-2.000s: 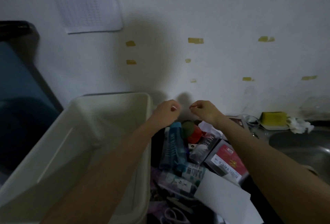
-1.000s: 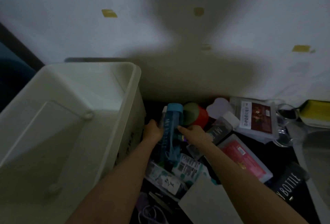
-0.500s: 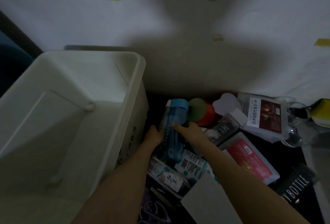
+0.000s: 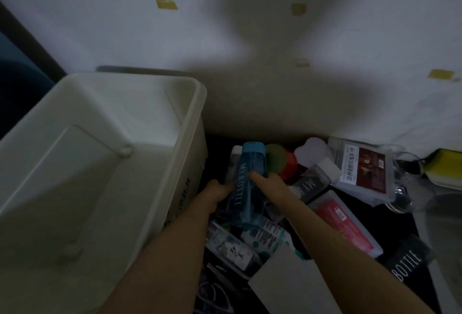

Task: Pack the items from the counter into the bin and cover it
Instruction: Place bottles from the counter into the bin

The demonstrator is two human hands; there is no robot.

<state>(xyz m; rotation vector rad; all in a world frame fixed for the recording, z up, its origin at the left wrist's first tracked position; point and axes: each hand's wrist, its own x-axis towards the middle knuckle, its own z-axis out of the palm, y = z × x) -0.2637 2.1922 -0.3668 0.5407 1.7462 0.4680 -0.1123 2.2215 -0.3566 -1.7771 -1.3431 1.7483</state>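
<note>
Gripping the blue bottle (image 4: pixel 246 188), left hand (image 4: pixel 215 195) and right hand (image 4: pixel 272 188) fingers curled.

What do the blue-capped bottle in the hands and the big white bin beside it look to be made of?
The blue translucent bottle with the blue cap, gripped by both hands, looks like clear tinted plastic: things beneath show dimly through it, and white "MY BOTTLE" lettering is printed on its wall. The large white rectangular bin looks like matt, opaque moulded plastic, with a rounded rolled rim and ribs inside. Dim light leaves both uncertain.
</note>
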